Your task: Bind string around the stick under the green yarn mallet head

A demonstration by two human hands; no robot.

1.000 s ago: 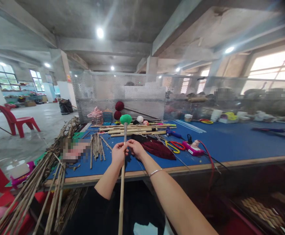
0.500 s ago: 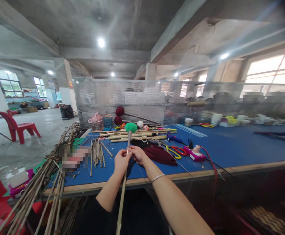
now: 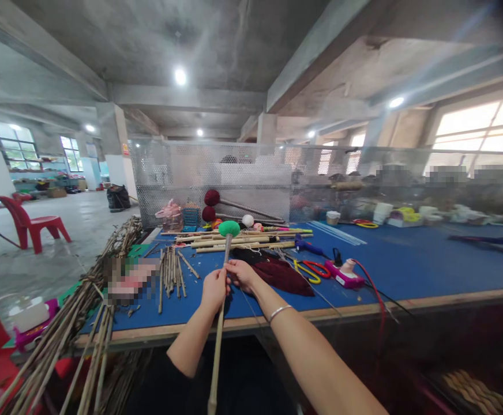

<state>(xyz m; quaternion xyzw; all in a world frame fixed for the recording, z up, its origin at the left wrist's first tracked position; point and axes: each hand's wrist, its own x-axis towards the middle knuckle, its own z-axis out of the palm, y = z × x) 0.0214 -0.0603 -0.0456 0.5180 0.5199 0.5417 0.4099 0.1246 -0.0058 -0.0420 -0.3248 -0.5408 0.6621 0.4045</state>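
Note:
A mallet (image 3: 228, 245) with a round green head, a grey-covered upper shaft and a long bamboo handle stands tilted in front of me. My left hand (image 3: 215, 291) is closed around the handle, below the grey part. Just above and to the right, my right hand (image 3: 241, 274) pinches the shaft at the lower end of the grey cover. A thin strand hangs down below the right hand; whether its fingers hold it I cannot tell. Dark red yarn (image 3: 280, 274) lies on the table close to the right hand.
Short sticks (image 3: 173, 274) and bamboo rods (image 3: 238, 242) lie on the blue table (image 3: 390, 265). Scissors with red and yellow handles (image 3: 310, 270), a blue glue gun (image 3: 307, 244) and a purple power strip (image 3: 344, 274) are to the right. Long branches (image 3: 91, 311) lean at left.
The green head has tilted slightly left and toward me, so it looks flatter. The lower end of the handle has shifted a little right. Both hands keep their hold.

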